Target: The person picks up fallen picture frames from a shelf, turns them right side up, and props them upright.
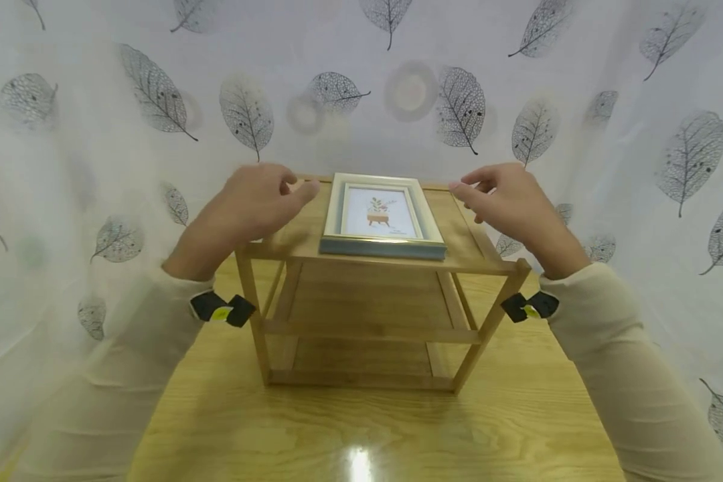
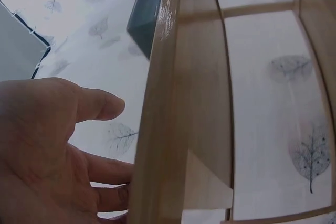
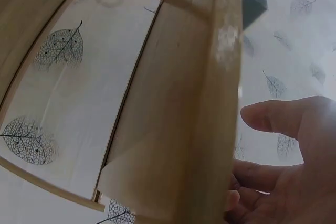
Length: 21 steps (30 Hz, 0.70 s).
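A picture frame (image 1: 383, 213) with a pale, gold-edged border and blue-grey sides lies face up on the top board of a wooden shelf (image 1: 361, 331). Its print shows a plant in a brown pot on legs. To the left of the frame, my left hand (image 1: 262, 197) hovers by the shelf's edge, thumb apart from the loosely bent fingers. My right hand (image 1: 499, 197) is held likewise on the other side, apart from the frame. Both wrist views show nothing held; the shelf's edge partly hides the fingertips there. A corner of the frame (image 2: 143, 22) juts past the board.
The shelf has two lower boards and stands on a yellow wood-grain surface (image 1: 361, 435). Behind and around it hangs a white curtain (image 1: 349, 40) printed with dark leaf skeletons. A black-and-yellow band (image 1: 223, 309) sits at each wrist.
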Available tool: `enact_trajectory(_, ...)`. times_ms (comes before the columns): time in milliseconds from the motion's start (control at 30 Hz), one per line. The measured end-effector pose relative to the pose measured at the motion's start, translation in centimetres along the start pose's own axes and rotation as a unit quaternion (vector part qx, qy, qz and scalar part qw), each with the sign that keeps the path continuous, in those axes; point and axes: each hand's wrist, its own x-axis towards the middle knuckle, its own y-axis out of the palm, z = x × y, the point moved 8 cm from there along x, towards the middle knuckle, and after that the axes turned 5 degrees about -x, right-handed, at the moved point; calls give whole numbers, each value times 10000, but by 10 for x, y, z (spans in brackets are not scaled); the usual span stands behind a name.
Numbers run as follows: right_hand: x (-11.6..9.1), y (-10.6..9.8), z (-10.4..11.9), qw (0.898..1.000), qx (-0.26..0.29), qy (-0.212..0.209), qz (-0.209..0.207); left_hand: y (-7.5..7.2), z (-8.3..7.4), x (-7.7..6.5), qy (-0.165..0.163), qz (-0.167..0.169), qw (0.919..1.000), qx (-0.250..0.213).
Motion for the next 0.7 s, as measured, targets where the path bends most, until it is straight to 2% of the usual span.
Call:
enact_trajectory(233,10,23,13,9979,-45,18,651,13,-3,5,50,187,9998,-45)
enact_trajectory(500,11,36,20,9957,-177,-61,904,21,-5,6,297,277,9992,25)
enact_trajectory(700,10,42,19,9946,-78,15,1037,27,-5,7,301,384,9988,-13)
